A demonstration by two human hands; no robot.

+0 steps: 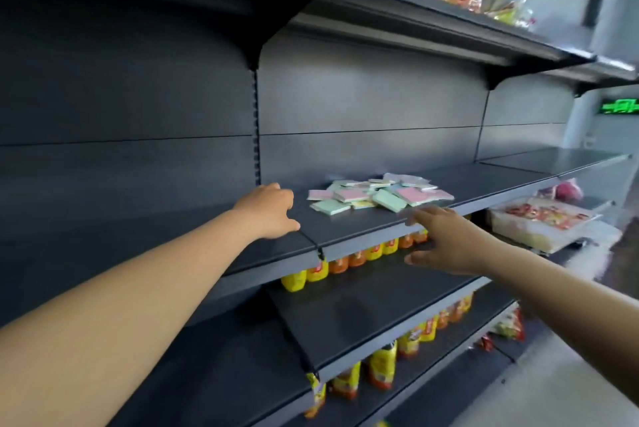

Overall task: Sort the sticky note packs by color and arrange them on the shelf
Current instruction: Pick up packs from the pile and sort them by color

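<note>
Mixed pile of pink, green and yellow sticky note packs point(378, 194) on dark shelf point(345, 229). Left of pile, left hand point(268, 210) over shelf, relaxed, grasping nothing. Front-right of pile, right hand point(446, 238) at shelf edge, fingers spread, grip released. Below shelf, yellow and orange packets point(356, 259).

Shop: stocked retail shelving point(380, 233)
</note>
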